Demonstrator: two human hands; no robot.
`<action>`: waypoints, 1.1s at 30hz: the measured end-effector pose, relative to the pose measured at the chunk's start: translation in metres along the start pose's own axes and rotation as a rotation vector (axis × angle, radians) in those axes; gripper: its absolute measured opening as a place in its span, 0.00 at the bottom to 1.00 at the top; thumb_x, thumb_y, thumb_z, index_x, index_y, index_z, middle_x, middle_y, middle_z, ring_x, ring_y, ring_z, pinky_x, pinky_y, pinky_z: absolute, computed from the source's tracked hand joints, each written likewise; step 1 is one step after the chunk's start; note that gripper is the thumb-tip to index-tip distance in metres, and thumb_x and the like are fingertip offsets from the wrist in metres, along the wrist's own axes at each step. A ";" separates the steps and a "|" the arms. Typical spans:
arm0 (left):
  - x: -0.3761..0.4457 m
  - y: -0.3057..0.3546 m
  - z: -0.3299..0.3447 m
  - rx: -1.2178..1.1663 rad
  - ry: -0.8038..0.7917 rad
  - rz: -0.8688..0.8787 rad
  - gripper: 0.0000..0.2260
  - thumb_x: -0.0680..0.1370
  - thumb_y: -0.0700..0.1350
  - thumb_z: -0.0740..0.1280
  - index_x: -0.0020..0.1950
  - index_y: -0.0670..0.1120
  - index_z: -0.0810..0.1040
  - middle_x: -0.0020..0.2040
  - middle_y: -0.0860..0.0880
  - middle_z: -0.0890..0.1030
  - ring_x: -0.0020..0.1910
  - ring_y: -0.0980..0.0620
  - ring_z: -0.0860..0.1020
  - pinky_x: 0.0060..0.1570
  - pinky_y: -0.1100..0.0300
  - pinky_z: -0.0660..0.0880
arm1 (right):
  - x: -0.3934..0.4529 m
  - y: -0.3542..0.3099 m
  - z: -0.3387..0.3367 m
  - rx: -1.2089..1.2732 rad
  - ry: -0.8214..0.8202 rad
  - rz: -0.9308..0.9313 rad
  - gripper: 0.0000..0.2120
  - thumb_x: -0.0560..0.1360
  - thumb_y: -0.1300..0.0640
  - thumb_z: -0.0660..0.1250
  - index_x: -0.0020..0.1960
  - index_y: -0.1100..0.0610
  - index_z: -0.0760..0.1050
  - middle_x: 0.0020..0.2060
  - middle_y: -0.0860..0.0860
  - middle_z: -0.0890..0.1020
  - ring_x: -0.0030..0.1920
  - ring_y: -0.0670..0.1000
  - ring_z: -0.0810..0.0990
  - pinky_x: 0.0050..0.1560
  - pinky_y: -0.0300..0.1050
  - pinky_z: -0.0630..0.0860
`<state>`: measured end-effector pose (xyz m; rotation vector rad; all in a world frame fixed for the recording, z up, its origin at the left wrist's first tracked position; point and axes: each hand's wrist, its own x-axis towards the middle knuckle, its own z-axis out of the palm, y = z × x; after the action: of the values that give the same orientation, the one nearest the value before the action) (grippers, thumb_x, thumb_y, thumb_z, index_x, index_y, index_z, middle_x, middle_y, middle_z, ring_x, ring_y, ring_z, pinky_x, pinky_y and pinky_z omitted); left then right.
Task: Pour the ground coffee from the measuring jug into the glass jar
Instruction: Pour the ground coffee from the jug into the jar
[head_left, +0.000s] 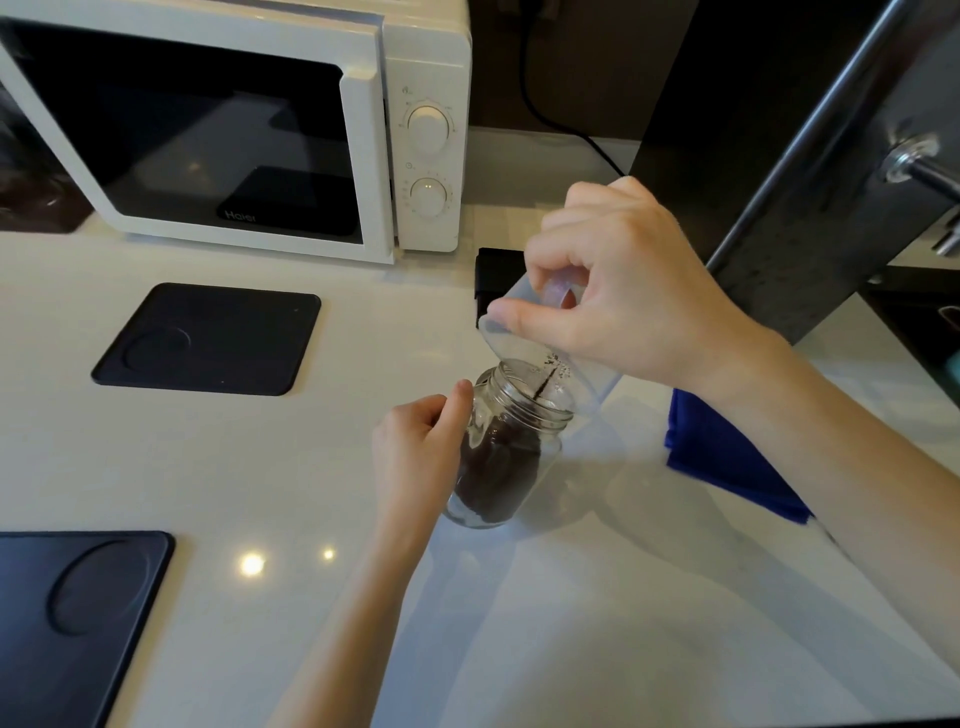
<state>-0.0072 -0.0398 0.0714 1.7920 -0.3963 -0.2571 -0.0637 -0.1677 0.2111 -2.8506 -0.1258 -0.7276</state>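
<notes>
A clear glass jar (506, 457) stands on the white counter, more than half full of dark ground coffee (498, 473). My left hand (421, 452) grips the jar's left side. My right hand (618, 291) holds a clear plastic measuring jug (524, 343) by its handle, tipped steeply upside down over the jar's mouth. A thin trickle of coffee falls from the jug's rim into the jar, and a few grains cling inside the jug.
A white microwave (249, 124) stands at the back. Two black mats lie on the counter, one (208, 338) in the middle left and one (78, 618) at the near left. A blue cloth (722, 462) lies right of the jar. A small black box (493, 280) sits behind the jug.
</notes>
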 end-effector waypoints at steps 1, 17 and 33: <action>0.000 0.000 0.000 -0.005 -0.002 -0.002 0.26 0.75 0.50 0.63 0.19 0.48 0.59 0.16 0.53 0.60 0.19 0.56 0.59 0.21 0.66 0.55 | 0.000 0.000 0.000 -0.018 0.006 -0.004 0.19 0.68 0.51 0.71 0.28 0.53 0.62 0.24 0.42 0.62 0.34 0.50 0.64 0.42 0.48 0.62; -0.001 0.000 0.000 0.021 0.002 0.019 0.26 0.75 0.50 0.62 0.19 0.47 0.58 0.16 0.52 0.59 0.19 0.55 0.58 0.21 0.67 0.54 | -0.003 -0.001 0.000 -0.010 -0.006 -0.033 0.20 0.68 0.52 0.71 0.28 0.53 0.61 0.24 0.42 0.62 0.34 0.51 0.65 0.42 0.50 0.64; 0.004 -0.014 -0.004 -0.056 0.042 -0.013 0.20 0.71 0.48 0.63 0.23 0.47 0.57 0.20 0.54 0.57 0.23 0.55 0.56 0.25 0.60 0.54 | -0.034 0.041 0.009 0.633 0.279 0.603 0.17 0.70 0.57 0.70 0.31 0.68 0.70 0.27 0.60 0.71 0.30 0.54 0.70 0.31 0.33 0.69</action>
<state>-0.0003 -0.0347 0.0593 1.7428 -0.3450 -0.2370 -0.0842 -0.2073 0.1799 -2.0015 0.4441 -0.7601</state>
